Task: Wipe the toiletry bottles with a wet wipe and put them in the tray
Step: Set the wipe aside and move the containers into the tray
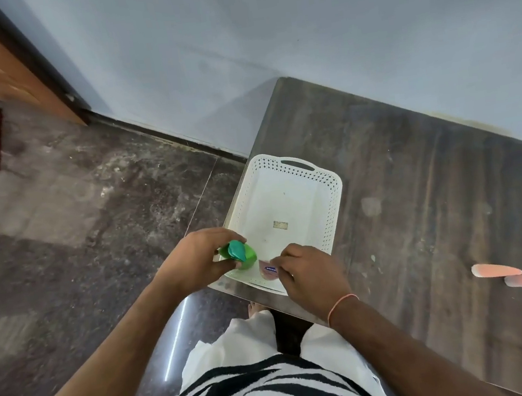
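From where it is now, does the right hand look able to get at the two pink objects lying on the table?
Probably yes. The right hand is at the tray's near end, touching a small pinkish item. The two pink objects lie farther to its right on bare table, with nothing between.

one white tray [332, 196], one green bottle [239, 254], one small pink bottle [267, 269], two pink objects [495, 270] on table [431, 194], two hands [195, 260]

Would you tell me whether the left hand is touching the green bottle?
Touching: the head view shows the left hand with fingers wrapped around the green bottle.
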